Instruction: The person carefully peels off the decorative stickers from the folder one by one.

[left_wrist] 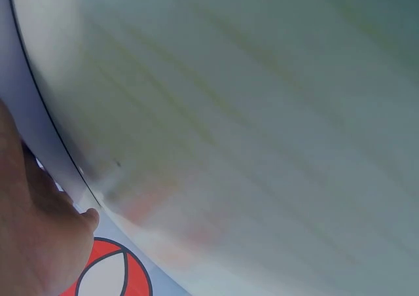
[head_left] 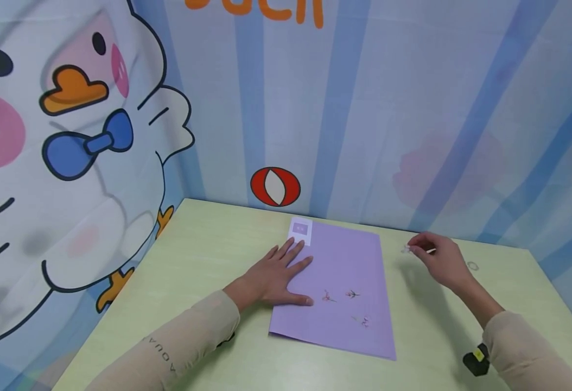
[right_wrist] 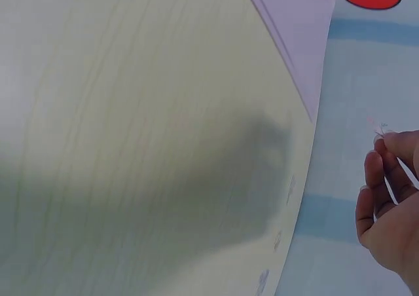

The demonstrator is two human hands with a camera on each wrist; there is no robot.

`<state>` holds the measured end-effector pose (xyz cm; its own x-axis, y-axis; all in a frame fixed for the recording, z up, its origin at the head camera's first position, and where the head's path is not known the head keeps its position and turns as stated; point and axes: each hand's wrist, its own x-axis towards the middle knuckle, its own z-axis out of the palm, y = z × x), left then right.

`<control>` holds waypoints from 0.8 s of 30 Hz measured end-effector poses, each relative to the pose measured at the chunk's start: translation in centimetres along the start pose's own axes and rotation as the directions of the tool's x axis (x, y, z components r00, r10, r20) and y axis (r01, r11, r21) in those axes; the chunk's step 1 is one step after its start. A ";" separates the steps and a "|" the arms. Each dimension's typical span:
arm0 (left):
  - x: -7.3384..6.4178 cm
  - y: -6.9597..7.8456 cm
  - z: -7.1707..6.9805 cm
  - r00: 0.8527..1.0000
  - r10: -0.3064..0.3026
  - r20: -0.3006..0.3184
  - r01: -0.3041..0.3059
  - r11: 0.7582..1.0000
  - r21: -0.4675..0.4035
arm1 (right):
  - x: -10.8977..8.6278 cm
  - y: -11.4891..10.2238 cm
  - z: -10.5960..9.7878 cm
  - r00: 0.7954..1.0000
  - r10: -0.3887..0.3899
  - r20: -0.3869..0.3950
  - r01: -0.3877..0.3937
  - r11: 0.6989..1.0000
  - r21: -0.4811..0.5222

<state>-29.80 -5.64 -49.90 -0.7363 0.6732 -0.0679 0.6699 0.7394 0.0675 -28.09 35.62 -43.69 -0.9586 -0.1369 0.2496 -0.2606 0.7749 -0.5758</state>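
A purple folder-like sheet (head_left: 349,260) lies on the table with a white label (head_left: 300,231) at its top left corner. Three small flower pieces, a pink one (head_left: 328,296), a dark-stemmed one (head_left: 352,294) and a pale one (head_left: 363,321), show on its lower half. My left hand (head_left: 278,274) rests spread flat over its left edge; in the left wrist view the hand (left_wrist: 46,237) shows only in part. Right of the sheet, my right hand (head_left: 439,259) pinches a small, pale pinkish flower piece (right_wrist: 378,127) between thumb and forefinger, held above the table.
A small ring-shaped item (head_left: 472,266) lies on the pale wood-grain table (head_left: 217,239) behind the right hand. In the right wrist view, a small purplish piece (right_wrist: 263,282) lies near the table edge with others. A printed cartoon backdrop (head_left: 296,108) stands behind the table.
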 end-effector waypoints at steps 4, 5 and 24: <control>-0.1 0.1 -0.1 1.000 0.003 0.001 -0.003 1.000 -0.016 | -0.5 1.5 -1.0 0.999 0.032 -0.006 -0.032 0.999 -0.036; -0.1 0.1 -0.1 1.000 0.003 0.002 -0.003 1.000 -0.021 | -0.7 1.8 -1.3 0.999 0.035 -0.007 -0.035 0.998 -0.044; -0.1 0.1 -0.1 1.000 -0.002 0.004 0.002 1.000 -0.012 | -2.7 8.8 -5.6 0.972 0.207 -0.111 -0.217 0.972 -0.087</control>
<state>-29.69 -5.63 -49.82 -0.7375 0.6715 -0.0721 0.6670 0.7409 0.0788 -27.15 46.21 -45.07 -0.9730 0.0955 0.2100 -0.0358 0.8367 -0.5465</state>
